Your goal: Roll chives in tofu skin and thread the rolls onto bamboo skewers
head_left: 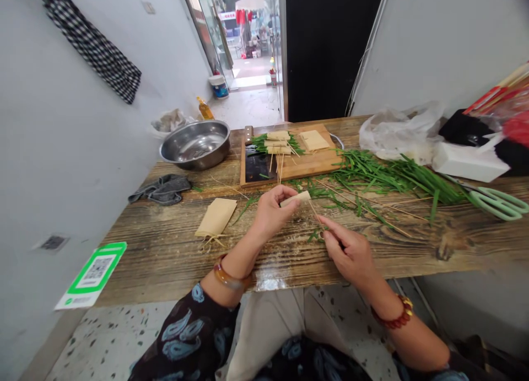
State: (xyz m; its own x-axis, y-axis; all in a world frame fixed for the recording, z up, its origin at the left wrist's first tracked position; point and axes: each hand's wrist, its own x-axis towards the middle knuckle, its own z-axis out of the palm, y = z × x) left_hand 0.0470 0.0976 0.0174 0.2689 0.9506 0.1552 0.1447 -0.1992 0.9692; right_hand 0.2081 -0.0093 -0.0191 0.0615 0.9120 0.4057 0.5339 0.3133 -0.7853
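My left hand (276,209) is closed around a pale rolled tofu sheet (298,198) above the wooden table. A thin wooden skewer (314,210) runs from the roll's right end down to my right hand (349,250), whose fingers pinch it. To the left of my hands lies a stack of flat tofu sheets (217,216) with a few thin strips at its near edge. Several finished-looking rolls on skewers (278,143) rest on cut green chives on the cutting board (318,163), beside another stack of sheets (314,140).
A steel basin (196,144) and a grey cloth (160,189) are at the left. On the right lie long green chives (384,174), loose skewers (384,220), green-handled scissors (498,202), a plastic bag (400,130) and a white box (471,161). A knife (258,166) lies on the board.
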